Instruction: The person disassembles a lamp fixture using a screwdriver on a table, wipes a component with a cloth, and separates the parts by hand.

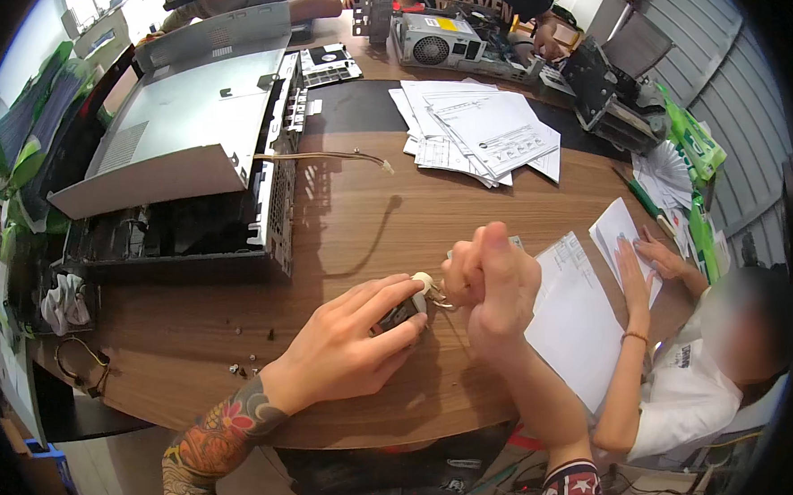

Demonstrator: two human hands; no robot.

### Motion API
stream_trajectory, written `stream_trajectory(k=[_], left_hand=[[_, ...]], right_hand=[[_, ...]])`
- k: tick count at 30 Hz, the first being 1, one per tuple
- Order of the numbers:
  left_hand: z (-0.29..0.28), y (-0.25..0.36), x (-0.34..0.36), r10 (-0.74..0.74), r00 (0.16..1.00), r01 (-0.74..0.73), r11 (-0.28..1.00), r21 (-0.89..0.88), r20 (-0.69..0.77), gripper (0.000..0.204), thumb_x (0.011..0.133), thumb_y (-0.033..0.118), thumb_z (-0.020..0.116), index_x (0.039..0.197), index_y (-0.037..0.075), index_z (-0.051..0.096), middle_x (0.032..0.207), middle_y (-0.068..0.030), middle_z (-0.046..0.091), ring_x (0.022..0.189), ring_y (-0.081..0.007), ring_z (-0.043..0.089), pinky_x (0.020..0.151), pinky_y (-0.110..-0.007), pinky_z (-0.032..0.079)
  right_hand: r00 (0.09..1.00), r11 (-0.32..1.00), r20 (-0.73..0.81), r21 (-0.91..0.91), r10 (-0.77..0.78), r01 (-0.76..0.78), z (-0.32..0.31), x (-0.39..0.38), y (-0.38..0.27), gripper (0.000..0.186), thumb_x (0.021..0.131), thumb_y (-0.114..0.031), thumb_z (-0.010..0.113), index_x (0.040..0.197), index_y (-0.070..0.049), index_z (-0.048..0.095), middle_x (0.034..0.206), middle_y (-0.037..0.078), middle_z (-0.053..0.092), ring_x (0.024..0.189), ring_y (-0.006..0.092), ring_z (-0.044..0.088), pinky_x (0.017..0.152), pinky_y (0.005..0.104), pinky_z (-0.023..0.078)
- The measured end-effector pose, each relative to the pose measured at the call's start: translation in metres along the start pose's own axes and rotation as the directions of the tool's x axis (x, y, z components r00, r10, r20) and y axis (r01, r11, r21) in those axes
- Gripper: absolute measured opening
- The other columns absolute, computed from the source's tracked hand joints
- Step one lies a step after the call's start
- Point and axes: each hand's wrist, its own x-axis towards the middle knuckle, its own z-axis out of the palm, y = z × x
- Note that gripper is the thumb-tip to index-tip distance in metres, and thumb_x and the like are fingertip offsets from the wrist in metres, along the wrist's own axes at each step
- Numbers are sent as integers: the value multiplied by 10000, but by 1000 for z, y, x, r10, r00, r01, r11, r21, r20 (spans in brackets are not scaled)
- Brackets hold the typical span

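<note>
My left hand (365, 334) rests low over the wood-grain table, its fingers curled round a small dark part (395, 317) with a pale side. A white round piece (423, 282) shows at its fingertips. To the right, my right hand (497, 287) is closed in a fist just above the table, its fingers close to the part. A thin, light wire-like loop (441, 301) runs between the part and the right fingers. What the right hand grips is hidden by its own fingers.
An opened computer case (180, 227) with its metal cover tilted up stands left, a cable sticking out. Loose screws (238, 370) lie near my left forearm. Papers (485, 131) are behind; another person's hands (636, 275) rest on sheets at right. More computer parts (440, 43) stand far back.
</note>
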Motion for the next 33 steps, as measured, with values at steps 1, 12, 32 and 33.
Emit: stream_trajectory(k=[1,12,32,33], left_hand=[[0,-2,-2,-6,1000,6,1000,10,-8,384,677,58,782,1043,61,665,1262,-174,597,1121,-373,632,894,-433,563],[1,-6,-3,12,1000,-12,1000,-12,-26,399,667,48,775,1050,52,664,1251,-195,596,1108,-374,639,882,-422,569],[2,-6,-8,-2,999,2,1000,1,-41,401,659,47,759,1046,58,655,1263,-179,588,1116,-362,633,887,-412,569],[0,-8,-7,-3,999,3,1000,9,-46,401,659,47,759,1046,58,655,1263,-179,588,1116,-362,633,887,-412,569]], right_hand=[[1000,1000,1,3,0,0,2,0,-1,532,1096,-298,381,615,-74,349,531,-8,335,475,67,295,439,278,212],[998,993,0,103,58,-58,-5,-2,-6,531,1095,-335,372,622,-98,324,521,-14,305,453,80,258,430,276,201],[987,978,-18,140,159,-155,0,6,-7,530,1082,-334,435,622,-89,337,543,-25,297,475,73,259,447,281,184],[987,974,-40,169,157,-149,1,6,-8,528,1083,-328,434,621,-87,341,540,-25,298,472,73,259,444,282,184]])
